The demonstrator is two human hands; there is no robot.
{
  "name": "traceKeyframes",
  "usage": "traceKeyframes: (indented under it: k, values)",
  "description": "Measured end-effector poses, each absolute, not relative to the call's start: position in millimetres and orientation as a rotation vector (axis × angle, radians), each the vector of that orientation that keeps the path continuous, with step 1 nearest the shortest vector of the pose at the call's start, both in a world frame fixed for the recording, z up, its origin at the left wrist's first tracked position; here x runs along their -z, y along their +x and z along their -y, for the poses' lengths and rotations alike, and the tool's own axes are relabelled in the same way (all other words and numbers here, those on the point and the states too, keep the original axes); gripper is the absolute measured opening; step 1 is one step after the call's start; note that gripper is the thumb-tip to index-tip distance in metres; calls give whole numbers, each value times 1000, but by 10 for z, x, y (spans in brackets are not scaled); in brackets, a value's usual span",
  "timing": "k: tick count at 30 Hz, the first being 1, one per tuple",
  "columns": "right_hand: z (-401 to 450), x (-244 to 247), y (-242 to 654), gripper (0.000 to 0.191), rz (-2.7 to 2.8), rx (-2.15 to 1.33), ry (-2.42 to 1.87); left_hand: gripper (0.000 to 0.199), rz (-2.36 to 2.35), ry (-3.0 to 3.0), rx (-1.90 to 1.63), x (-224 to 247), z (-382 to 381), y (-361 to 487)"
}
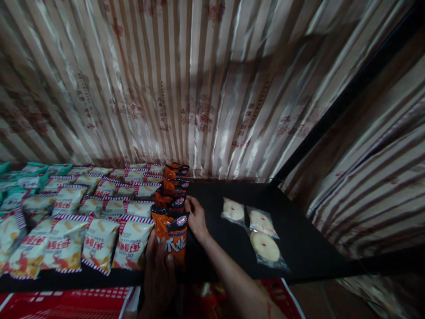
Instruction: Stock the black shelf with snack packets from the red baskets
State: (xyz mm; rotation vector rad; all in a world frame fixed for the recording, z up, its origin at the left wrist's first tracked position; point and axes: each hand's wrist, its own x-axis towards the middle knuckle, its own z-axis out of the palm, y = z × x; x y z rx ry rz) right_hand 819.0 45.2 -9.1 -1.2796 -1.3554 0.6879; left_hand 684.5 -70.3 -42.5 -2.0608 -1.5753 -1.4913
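An orange and black snack bag (175, 237) stands upright at the front end of a row of similar orange bags (173, 187) on the black shelf. My left hand (160, 268) is at its lower left, fingers and thumb against the front of the bag. My right hand (196, 217) reaches in from the right, its curled fingers at the right side of the orange row, just behind the front bag. What its fingertips hold, if anything, is hidden. To the left stand rows of white snack bags (129, 243) with red print.
Three clear packets with round pale pieces (265, 246) lie on the black shelf (212, 195) at the right. Teal bags (28, 181) are at the far left. Red baskets (76, 303) sit below the front edge. A striped curtain (199, 79) hangs behind.
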Motion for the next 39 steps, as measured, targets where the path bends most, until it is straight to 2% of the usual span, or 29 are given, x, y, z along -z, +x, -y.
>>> traceKeyframes:
  k: [7,13,27,34,39]
  values:
    - [-453,161,8209,31,1521,-840,-1356,54,1588,-2090,1468,408,723,6848]
    - [-465,141,8150,29,1441,-786,-1352,57,1564,-2084,1450,423,717,6852]
    - [-542,76,8155,28,1465,-700,-1374,52,1565,-2063,1478,391,698,6847]
    - [-591,252,8128,31,1446,-691,-1337,49,1595,-2092,1485,392,696,6851]
    - [-511,198,8145,35,1434,-643,-1351,51,1574,-2095,1468,390,695,6845]
